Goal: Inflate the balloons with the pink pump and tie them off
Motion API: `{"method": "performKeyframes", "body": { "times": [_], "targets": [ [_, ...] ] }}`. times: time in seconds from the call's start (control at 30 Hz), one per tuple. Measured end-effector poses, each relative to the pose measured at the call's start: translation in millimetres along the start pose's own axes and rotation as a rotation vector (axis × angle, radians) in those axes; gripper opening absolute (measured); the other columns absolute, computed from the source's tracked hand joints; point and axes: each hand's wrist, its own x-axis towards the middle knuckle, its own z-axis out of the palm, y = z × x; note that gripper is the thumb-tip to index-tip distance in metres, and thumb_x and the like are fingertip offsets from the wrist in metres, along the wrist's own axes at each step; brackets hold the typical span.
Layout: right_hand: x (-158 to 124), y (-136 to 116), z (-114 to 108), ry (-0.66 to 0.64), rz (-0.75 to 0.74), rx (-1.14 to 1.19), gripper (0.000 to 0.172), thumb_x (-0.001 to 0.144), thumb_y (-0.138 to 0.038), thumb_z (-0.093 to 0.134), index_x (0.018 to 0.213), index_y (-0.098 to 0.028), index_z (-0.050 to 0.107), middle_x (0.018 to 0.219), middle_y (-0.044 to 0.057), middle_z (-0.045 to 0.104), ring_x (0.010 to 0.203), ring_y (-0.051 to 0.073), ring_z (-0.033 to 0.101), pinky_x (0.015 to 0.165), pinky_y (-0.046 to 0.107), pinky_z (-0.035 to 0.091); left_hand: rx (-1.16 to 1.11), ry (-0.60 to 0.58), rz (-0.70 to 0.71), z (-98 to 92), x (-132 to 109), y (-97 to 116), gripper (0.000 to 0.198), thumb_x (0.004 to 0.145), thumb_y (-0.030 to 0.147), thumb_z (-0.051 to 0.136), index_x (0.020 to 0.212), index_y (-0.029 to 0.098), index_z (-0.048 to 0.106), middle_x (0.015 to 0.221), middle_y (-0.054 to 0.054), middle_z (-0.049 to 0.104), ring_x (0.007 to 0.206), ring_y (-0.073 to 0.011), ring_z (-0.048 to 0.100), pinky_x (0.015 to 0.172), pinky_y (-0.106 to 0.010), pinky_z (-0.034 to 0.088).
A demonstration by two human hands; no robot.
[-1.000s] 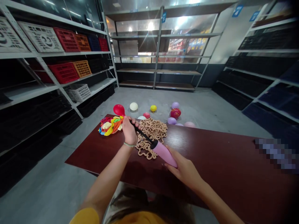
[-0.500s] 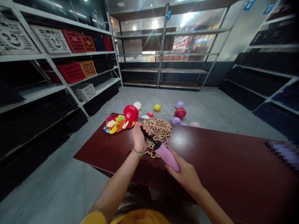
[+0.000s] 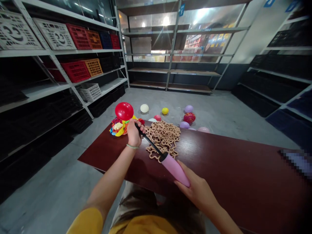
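Observation:
A hand pump with a pink body (image 3: 175, 169) and a black rod (image 3: 151, 143) lies between my hands, its rod drawn well out. My left hand (image 3: 134, 134) is closed around the black end of the pump. The pink body is gripped in my right hand (image 3: 195, 185). Just beyond my left hand, a round inflated red balloon (image 3: 124, 111) sits at the pump's end. Beneath it is a pile of flat coloured balloons (image 3: 118, 129). A heap of tan, wavy cord-like pieces (image 3: 164, 133) lies on the table behind the pump.
The dark red table (image 3: 219, 159) stretches to the right, with a pixelated object (image 3: 298, 162) at its right end. Several balloons, including a white one (image 3: 144, 108) and a yellow one (image 3: 165, 111), lie on the floor beyond. Shelves with crates (image 3: 75, 71) stand left.
My left hand has moved left, away from the pink body, so more black rod shows. The red balloon has shifted left and looks larger. The view has tilted slightly.

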Motion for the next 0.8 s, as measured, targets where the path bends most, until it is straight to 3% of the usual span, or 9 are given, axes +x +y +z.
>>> {"method": "performKeyframes", "body": {
  "times": [0.17, 0.37, 0.47, 0.67, 0.8],
  "targets": [
    [-2, -2, -1, -0.004, 0.050, 0.024, 0.060, 0.091, -0.038, 0.059, 0.149, -0.030, 0.042, 0.141, 0.007, 0.061, 0.120, 0.029, 0.065, 0.096, 0.044, 0.057, -0.052, 0.038, 0.001, -2.3, 7, 0, 0.024, 0.094, 0.038, 0.054, 0.079, 0.022, 0.043, 0.058, 0.007, 0.040, 0.040, -0.0071, 0.038, 0.038, -0.019, 0.029],
    [36, -31, 8, -0.010, 0.145, 0.123, 0.058, 0.090, -0.042, 0.058, 0.145, -0.026, 0.047, 0.136, 0.008, 0.064, 0.118, 0.031, 0.066, 0.093, 0.044, 0.057, -0.061, -0.090, -0.035, -1.3, -34, -32, 0.026, 0.092, 0.041, 0.059, 0.082, 0.022, 0.045, 0.061, 0.006, 0.043, 0.044, -0.0069, 0.041, 0.041, -0.019, 0.034],
    [49, -42, 9, -0.031, 0.130, 0.164, 0.059, 0.091, -0.041, 0.058, 0.147, -0.027, 0.046, 0.138, 0.007, 0.063, 0.120, 0.030, 0.064, 0.096, 0.044, 0.056, -0.031, -0.079, -0.065, -4.4, -44, -39, 0.026, 0.092, 0.041, 0.058, 0.080, 0.021, 0.045, 0.061, 0.006, 0.043, 0.044, -0.0071, 0.042, 0.041, -0.019, 0.034],
    [31, -30, 7, -0.066, 0.040, 0.134, 0.064, 0.091, -0.041, 0.058, 0.151, -0.027, 0.039, 0.145, 0.007, 0.056, 0.127, 0.028, 0.060, 0.100, 0.042, 0.053, 0.014, 0.042, -0.025, -8.5, -13, -13, 0.023, 0.094, 0.036, 0.052, 0.078, 0.022, 0.045, 0.056, 0.007, 0.041, 0.037, -0.0072, 0.037, 0.035, -0.018, 0.027],
    [10, -11, -1, -0.072, 0.058, 0.068, 0.061, 0.091, -0.040, 0.058, 0.149, -0.028, 0.042, 0.143, 0.007, 0.058, 0.123, 0.029, 0.063, 0.099, 0.044, 0.054, 0.015, 0.048, 0.019, -6.8, 16, 7, 0.019, 0.096, 0.029, 0.044, 0.079, 0.022, 0.045, 0.056, 0.006, 0.041, 0.038, -0.0080, 0.038, 0.036, -0.019, 0.029]
  ]
}}
